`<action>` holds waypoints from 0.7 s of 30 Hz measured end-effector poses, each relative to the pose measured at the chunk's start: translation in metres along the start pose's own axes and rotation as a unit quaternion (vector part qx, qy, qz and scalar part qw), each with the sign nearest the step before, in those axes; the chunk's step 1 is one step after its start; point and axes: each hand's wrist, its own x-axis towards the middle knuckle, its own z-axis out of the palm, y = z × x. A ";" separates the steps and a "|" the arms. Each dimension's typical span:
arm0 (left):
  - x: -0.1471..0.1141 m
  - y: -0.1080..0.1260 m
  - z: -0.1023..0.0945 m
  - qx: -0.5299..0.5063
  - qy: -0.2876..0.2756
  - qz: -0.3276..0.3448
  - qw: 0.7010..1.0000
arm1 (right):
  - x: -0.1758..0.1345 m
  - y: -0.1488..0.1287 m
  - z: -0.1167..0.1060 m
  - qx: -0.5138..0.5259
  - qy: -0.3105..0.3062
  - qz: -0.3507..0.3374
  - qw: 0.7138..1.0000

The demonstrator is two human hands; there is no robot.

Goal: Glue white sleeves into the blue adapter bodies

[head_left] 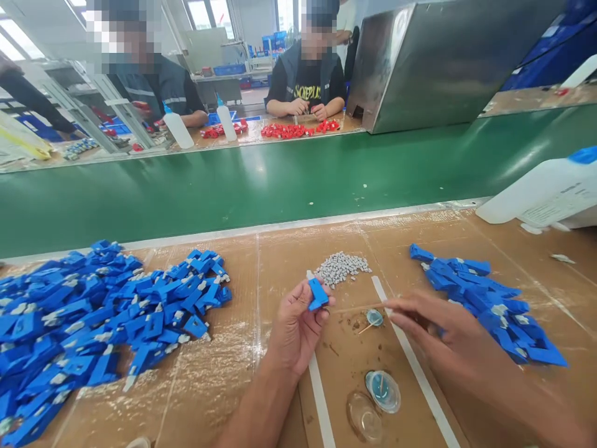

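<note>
My left hand (pixel 298 323) is closed round a small blue plastic part (pixel 318 294) with a pale tip at its upper end. To its right, my right hand (pixel 438 323) is smeared by motion, thumb and forefinger pinched together. A thin wooden stick (pixel 359 307), faint and blurred, runs from that pinch toward the blue part. Beneath the stick lies a small clear lid with blue paste (pixel 374 318) and another stick on it. Closer to me stands a clear cup of blue paste (pixel 382 391), overlapping an upturned clear lid or cup (pixel 364 417).
Small grey pieces (pixel 342 269) form a pile beyond my left hand. Blue parts lie heaped at left (pixel 93 317) and right (pixel 489 298). A green belt (pixel 261 180) crosses ahead; two people (pixel 308 81) sit beyond it. A large white jug (pixel 536 193) lies at right.
</note>
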 end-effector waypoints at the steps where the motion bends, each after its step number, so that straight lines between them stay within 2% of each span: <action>1: 0.001 0.001 -0.001 -0.007 0.012 0.013 1.000 | 0.014 0.004 0.001 -0.023 0.001 0.006 1.000; 4: 0.003 0.003 -0.003 -0.016 0.032 0.025 0.999 | 0.054 0.014 0.011 -0.069 -0.002 0.010 0.998; 7: 0.003 0.001 -0.003 -0.011 0.034 0.022 0.999 | 0.076 0.015 0.027 -0.085 -0.022 0.004 0.996; 10: 0.003 0.000 -0.002 -0.005 0.029 0.018 0.999 | 0.083 0.013 0.038 -0.089 -0.042 0.006 0.995; 15: 0.002 -0.004 -0.001 -0.001 0.017 0.008 1.000 | 0.089 0.012 0.043 -0.068 -0.059 0.029 0.996; 21: -0.001 -0.012 -0.002 0.011 -0.008 -0.010 1.000 | 0.101 0.006 0.040 0.049 -0.066 0.074 0.994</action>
